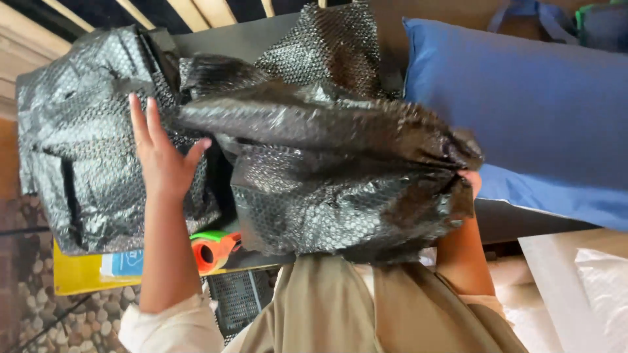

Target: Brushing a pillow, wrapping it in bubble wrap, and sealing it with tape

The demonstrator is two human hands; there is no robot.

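Both hands on the wrapping: left hand (163,163) is spread flat, pressing the black bubble wrap (327,176), and right hand (468,180) pinches its bunched far end. Bundle sits right in front, over the lap, long axis running left-right. Looks mostly wrapped; not taped yet, orange tape dispenser (214,250) lies below.

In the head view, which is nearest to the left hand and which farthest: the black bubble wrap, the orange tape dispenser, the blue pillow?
From the left hand:
1. Black bubble wrap: touching, under the palm and just right of it.
2. Orange tape dispenser: below the hand, beside the forearm.
3. Blue pillow: far right, beyond the wrap.
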